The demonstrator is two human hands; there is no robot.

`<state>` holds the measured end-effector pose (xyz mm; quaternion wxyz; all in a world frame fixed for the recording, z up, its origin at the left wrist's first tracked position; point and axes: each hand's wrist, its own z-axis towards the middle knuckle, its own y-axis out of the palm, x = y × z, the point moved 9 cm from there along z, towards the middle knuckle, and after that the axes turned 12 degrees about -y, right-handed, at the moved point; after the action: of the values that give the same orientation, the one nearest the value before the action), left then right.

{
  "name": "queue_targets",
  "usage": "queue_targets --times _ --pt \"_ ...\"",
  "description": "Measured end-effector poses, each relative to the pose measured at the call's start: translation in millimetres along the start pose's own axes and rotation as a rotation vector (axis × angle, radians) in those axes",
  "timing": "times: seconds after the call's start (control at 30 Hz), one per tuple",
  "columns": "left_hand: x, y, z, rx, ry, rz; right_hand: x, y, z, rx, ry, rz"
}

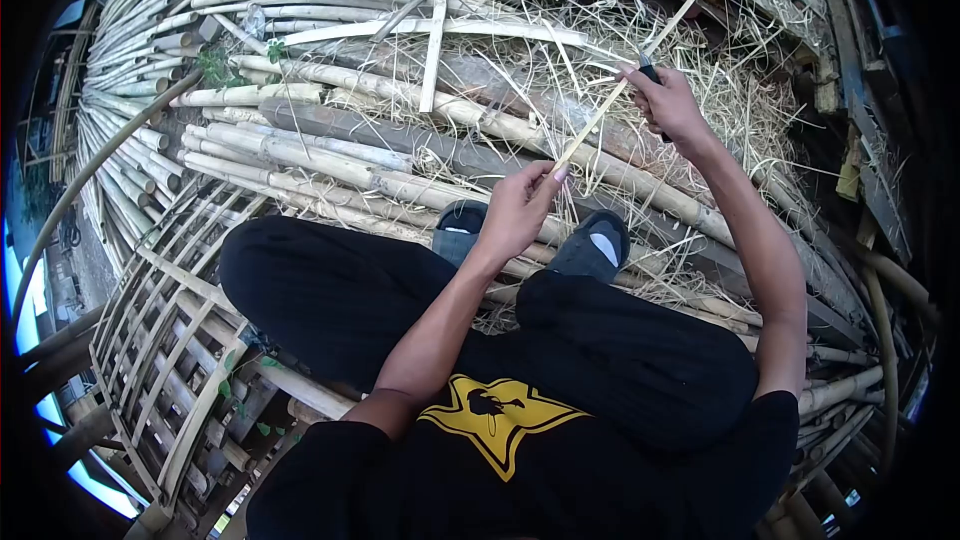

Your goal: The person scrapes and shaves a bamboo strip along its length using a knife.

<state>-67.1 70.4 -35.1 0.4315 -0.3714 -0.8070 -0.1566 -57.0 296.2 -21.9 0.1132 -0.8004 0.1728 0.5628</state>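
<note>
A thin, pale bamboo strip (pixel 597 118) slants from lower left to upper right in front of me. My left hand (pixel 519 212) pinches its near end just above my feet. Further along, my right hand (pixel 668 112) is closed around a knife (pixel 648 67) with a dark handle, and its blade lies against the strip. The right thumb rests close to the strip. The far tip of the strip points up over a heap of shavings (pixel 740 60). Most of the knife's handle is hidden in my right fist.
Long bamboo poles (pixel 350 175) lie across the ground under my sandals (pixel 590 247). Two flat split pieces, one of them an upright slat (pixel 437 35), rest on the poles. A woven bamboo lattice (pixel 170 330) stands at the left. Stacked wooden boards (pixel 865 90) edge the right side.
</note>
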Motion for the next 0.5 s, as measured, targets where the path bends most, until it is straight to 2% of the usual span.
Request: queue_targets --times 0.07,0.1,0.13,0.2,0.37,0.43,0.5 --pt "0.7 -4.7 -1.2 0.028 -0.052 0.027 0.9 -16.3 7.3 0.065 -0.127 -0.489" --pt "-1.3 -7.3 -0.3 0.071 -0.043 0.025 -8.7 -3.8 -7.1 0.088 -0.072 -0.342" --pt "-2.7 -9.7 -0.7 0.112 -0.036 0.023 -9.5 2.9 -10.7 0.080 -0.071 -0.344" --pt "-2.6 -5.7 -1.4 0.093 -0.024 0.002 -0.1 14.1 -16.5 0.037 0.032 -0.181" --pt "-5.8 -0.3 2.7 0.041 0.033 -0.093 11.4 19.8 -9.4 0.066 0.001 -0.142" --pt "-20.8 7.8 0.4 -0.140 -0.231 -0.269 1.2 15.5 -5.3 0.097 -0.029 -0.060" --pt "-14.6 7.4 -3.8 -0.104 -0.239 -0.191 -7.9 10.1 -3.7 0.134 -0.063 0.020"
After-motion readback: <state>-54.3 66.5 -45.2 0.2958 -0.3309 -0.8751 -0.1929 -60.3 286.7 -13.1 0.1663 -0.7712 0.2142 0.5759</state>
